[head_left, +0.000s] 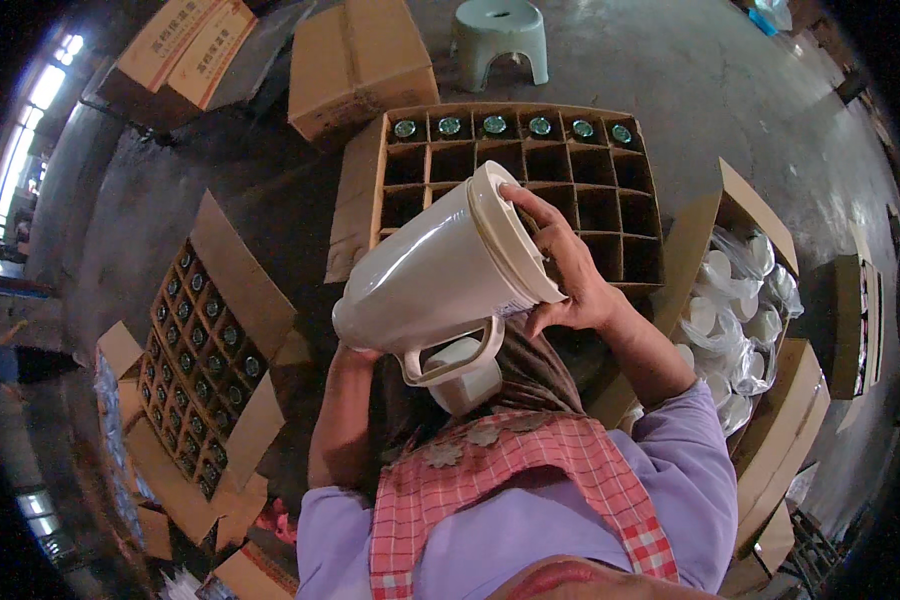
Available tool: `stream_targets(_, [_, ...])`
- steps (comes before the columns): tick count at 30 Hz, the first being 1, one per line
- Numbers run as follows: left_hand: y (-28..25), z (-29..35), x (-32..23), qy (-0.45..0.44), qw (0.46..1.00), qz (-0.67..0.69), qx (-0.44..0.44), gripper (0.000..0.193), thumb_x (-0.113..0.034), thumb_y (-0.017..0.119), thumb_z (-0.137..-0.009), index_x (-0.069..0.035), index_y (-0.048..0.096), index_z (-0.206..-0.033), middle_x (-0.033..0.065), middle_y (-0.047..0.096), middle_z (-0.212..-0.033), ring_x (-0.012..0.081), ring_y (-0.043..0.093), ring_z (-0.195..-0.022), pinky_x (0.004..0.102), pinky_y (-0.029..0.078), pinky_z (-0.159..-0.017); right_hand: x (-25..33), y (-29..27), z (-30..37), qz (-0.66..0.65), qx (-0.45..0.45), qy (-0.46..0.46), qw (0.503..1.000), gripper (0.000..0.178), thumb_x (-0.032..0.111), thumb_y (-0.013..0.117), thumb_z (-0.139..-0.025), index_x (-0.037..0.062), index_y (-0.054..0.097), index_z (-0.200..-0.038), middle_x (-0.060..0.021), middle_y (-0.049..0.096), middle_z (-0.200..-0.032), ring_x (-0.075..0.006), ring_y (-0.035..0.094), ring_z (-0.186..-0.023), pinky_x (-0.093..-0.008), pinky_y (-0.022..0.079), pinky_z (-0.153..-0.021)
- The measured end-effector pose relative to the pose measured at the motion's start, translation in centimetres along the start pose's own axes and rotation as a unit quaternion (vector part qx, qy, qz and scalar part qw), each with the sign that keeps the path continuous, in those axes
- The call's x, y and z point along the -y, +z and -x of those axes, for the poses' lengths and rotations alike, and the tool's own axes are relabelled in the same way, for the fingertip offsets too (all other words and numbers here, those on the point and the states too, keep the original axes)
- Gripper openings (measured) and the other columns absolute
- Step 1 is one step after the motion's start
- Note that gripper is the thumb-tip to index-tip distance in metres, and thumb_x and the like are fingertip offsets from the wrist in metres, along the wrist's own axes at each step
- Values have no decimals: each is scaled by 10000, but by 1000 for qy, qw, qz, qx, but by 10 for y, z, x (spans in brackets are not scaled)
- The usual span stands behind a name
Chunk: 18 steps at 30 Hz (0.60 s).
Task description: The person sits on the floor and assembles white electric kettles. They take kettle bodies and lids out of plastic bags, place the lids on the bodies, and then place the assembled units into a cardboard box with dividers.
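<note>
A cream-white plastic jug-shaped flask body (410,265) with a looped handle lies tilted across the space in front of me, its wide end up to the right. My right hand (575,265) grips the wide rim, thumb on the near side and fingers over the end. My left hand (360,354) holds the narrower lower end from beneath; most of its fingers are hidden behind the body. A smaller white plastic piece (467,388) sits at my lap behind the handle. Just beyond stands a divided cardboard carton (510,110) with greenish round glass tops (495,125) in its far row.
At left, an open divided carton (235,250) holds several round-topped items. An open carton (705,225) of white parts (715,310) in clear plastic bags stands at right. Farther off are a closed carton (360,60), a pale green stool (498,40) and stacked cartons (185,50).
</note>
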State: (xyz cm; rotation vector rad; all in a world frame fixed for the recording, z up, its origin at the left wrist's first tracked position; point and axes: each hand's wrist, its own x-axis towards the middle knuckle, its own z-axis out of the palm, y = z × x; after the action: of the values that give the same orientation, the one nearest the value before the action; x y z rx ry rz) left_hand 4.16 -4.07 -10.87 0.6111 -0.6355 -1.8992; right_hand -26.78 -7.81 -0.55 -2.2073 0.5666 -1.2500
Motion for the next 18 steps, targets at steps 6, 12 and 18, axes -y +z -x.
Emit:
stream_targets(6, [-37,4,10,27,991,-56,-117,570,-341,575,-815,-79,372,-1279,110,467,-1239,246,486,-1100,425,437,-902,7,6,3,-76,-69,112,988,914,731,542,-618,-28,389,-1105,-236,327,-1307,-321,380,-1157,-405,310,-945])
stream_targets(12, [22,0,-25,227,656,-717,-61,256,-188,595,-780,-25,582,-976,94,601,-901,216,593,-787,312,490,-682,5,-2,11,-207,-119,365,900,848,631,521,-739,-34,352,-1236,-139,499,-1098,-199,500,-968,-325,414,-826])
stream_targets(18, [95,-2,-48,481,533,-695,-30,272,-152,579,-765,37,602,-960,162,625,-804,272,624,-687,324,503,-612,-5,-37,2,-320,-80,489,807,766,644,349,-816,-10,434,-1206,-153,578,-1008,-208,599,-882,-330,494,-758])
